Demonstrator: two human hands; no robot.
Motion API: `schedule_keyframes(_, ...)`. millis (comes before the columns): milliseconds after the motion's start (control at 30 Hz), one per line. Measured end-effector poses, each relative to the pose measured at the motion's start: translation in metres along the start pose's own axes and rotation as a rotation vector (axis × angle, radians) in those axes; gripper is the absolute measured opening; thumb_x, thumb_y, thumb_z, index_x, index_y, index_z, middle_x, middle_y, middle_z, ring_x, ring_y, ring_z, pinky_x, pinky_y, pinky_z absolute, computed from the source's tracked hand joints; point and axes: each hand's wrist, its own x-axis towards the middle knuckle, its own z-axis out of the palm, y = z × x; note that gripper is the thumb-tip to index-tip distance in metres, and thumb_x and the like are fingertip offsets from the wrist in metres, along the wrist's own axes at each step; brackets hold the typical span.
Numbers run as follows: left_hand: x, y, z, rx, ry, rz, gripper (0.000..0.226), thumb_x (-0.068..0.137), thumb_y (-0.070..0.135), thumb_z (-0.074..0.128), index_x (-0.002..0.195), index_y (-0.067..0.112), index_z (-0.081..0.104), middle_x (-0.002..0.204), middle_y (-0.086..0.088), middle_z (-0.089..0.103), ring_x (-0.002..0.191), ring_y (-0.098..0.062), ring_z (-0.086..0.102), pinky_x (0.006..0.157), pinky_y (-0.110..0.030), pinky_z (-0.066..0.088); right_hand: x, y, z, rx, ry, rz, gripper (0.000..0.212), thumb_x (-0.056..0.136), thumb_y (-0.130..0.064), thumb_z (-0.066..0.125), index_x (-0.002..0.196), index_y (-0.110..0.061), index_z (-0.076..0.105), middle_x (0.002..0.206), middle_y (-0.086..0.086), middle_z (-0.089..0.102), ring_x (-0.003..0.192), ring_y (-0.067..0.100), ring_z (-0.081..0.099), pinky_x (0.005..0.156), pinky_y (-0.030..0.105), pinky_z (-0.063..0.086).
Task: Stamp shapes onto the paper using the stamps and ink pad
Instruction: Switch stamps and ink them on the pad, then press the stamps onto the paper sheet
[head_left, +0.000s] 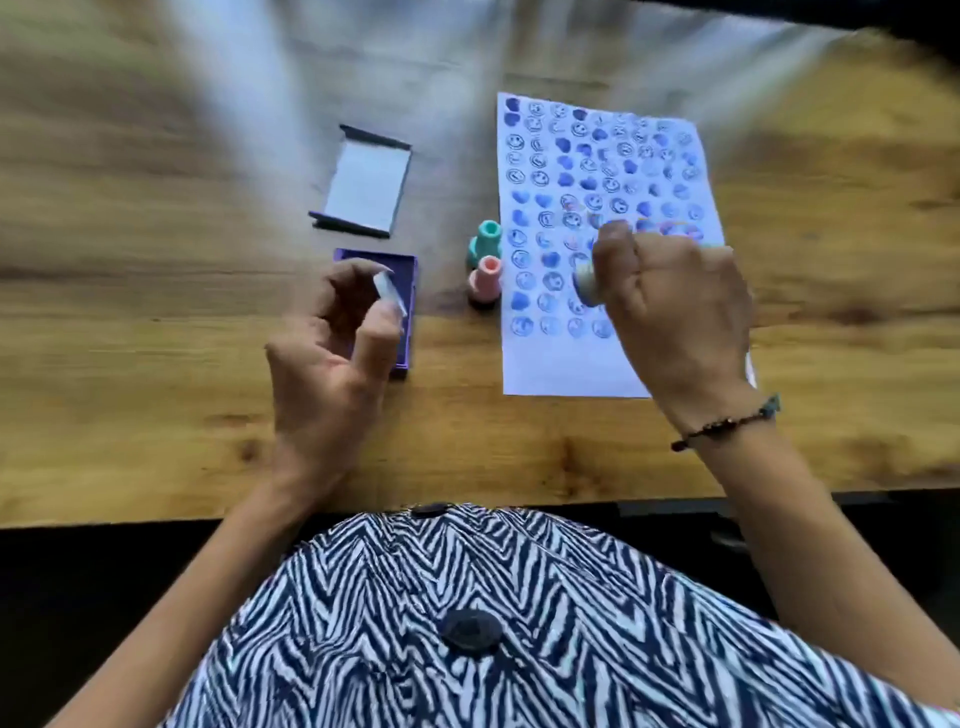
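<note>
Head view shows the paper (597, 358) nearly filled with blue stamped faces and hearts, only its six-o'clock strip bare, the right hand (670, 306) gripping a stamp (587, 278) there, left hand (332, 332) loosely curled over the ink pad (410, 312).

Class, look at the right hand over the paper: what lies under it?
The right hand grips a pale stamp over the paper. Rows of blue faces and hearts surround it. Whatever is printed beneath the hand and stamp is covered.
</note>
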Motion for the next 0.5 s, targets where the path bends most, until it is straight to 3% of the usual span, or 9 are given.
schedule_keyframes(100, -0.013, 0.011, 0.038, 0.022, -0.342, 0.056, 0.016, 0.082, 0.027, 0.054, 0.096, 0.034, 0.055, 0.085, 0.007, 0.068, 0.076, -0.018, 0.064, 0.073, -0.031, 0.053, -0.019, 0.055, -0.009, 0.137, 0.013, 0.124, 0.052, 0.097, -0.025, 0.036, 0.06, -0.007, 0.068, 0.055, -0.001, 0.064, 0.06, 0.018, 0.051, 0.056, 0.025, 0.022)
schedule_keyframes(167, -0.019, 0.015, 0.065, 0.104, -0.565, 0.135, 0.015, 0.084, 0.023, 0.055, 0.099, 0.022, 0.055, 0.091, -0.006, 0.069, 0.081, -0.019, 0.065, 0.08, -0.027, 0.052, -0.027, 0.083, -0.01, 0.133, 0.032, 0.197, 0.056, 0.097, -0.028, 0.034, 0.059, -0.002, 0.066, 0.054, 0.01, 0.064, 0.058, 0.02, 0.05, 0.056, 0.029, 0.024)
schedule_keyframes(233, -0.023, 0.016, 0.093, 0.224, -0.743, 0.254, 0.018, 0.086, 0.018, 0.056, 0.101, 0.009, 0.057, 0.094, -0.007, 0.069, 0.083, -0.012, 0.06, 0.081, -0.014, 0.044, -0.034, 0.103, -0.012, 0.078, 0.049, 0.259, 0.065, 0.089, -0.043, 0.023, 0.06, -0.001, 0.063, 0.06, 0.023, 0.063, 0.059, 0.026, 0.051, 0.06, 0.034, 0.026)
schedule_keyframes(267, -0.024, 0.015, 0.105, 0.28, -0.797, 0.302, 0.021, 0.086, 0.018, 0.055, 0.103, 0.005, 0.057, 0.095, -0.007, 0.069, 0.085, -0.012, 0.06, 0.08, -0.016, 0.044, -0.037, 0.11, -0.012, 0.059, 0.049, 0.273, 0.067, 0.085, -0.046, 0.021, 0.061, 0.0, 0.062, 0.059, 0.022, 0.061, 0.06, 0.027, 0.051, 0.06, 0.034, 0.027)
schedule_keyframes(367, -0.027, 0.006, 0.126, 0.402, -0.897, 0.362, 0.023, 0.088, 0.021, 0.053, 0.104, 0.004, 0.053, 0.096, -0.011, 0.069, 0.088, -0.027, 0.064, 0.078, -0.038, 0.045, -0.038, 0.115, -0.009, -0.007, 0.039, 0.28, 0.058, 0.087, -0.039, 0.028, 0.065, -0.003, 0.068, 0.068, 0.023, 0.069, 0.07, 0.035, 0.063, 0.065, 0.036, 0.038)
schedule_keyframes(500, -0.03, -0.007, 0.125, 0.451, -0.925, 0.405, 0.03, 0.087, 0.03, 0.049, 0.105, 0.005, 0.051, 0.09, -0.012, 0.068, 0.082, -0.032, 0.063, 0.076, -0.042, 0.044, -0.032, 0.112, 0.003, -0.142, 0.013, 0.25, 0.057, 0.087, -0.044, 0.029, 0.071, -0.007, 0.069, 0.076, 0.02, 0.071, 0.079, 0.037, 0.063, 0.062, 0.037, 0.043)
